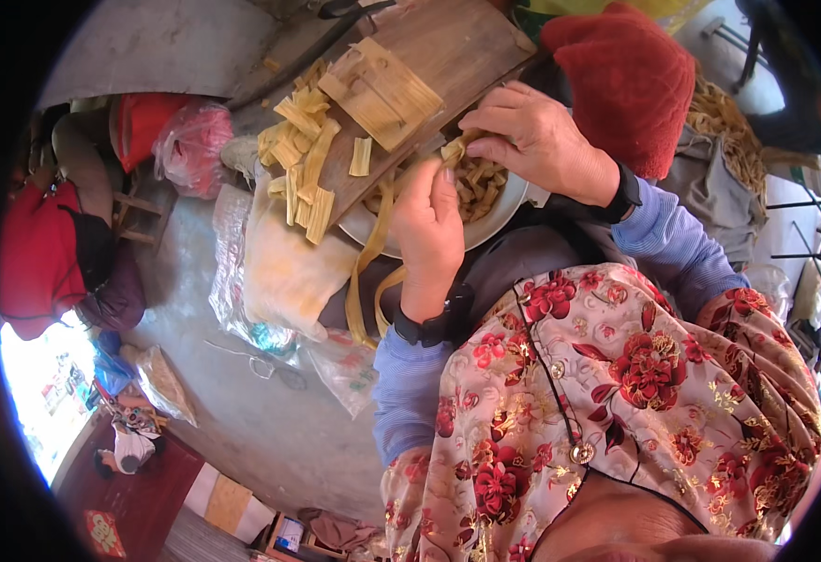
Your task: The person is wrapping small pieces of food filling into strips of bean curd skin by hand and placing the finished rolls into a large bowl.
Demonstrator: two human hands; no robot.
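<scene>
My left hand (427, 229) and my right hand (546, 140) are close together over a white bowl (515, 201). Both pinch a short, folded yellowish strip (454, 148), which looks like a fibrous food strip. Long pale strips (368, 262) hang below beside my left wrist. Several brown-yellow folded or knotted pieces (482, 187) lie in the bowl, partly covered by my hands. Beyond it is a wooden board (471, 42) bearing a wide ribbed yellow sheet (380, 92). Cut strips (298, 150) are heaped at the board's left edge.
A knife-like dark tool (321, 47) lies along the board's far edge. A stained cloth (293, 267) is below the board. Near my right hand is a person's red knit hat (621, 89). At left are a pink plastic bag (193, 150) and a person in red (40, 253).
</scene>
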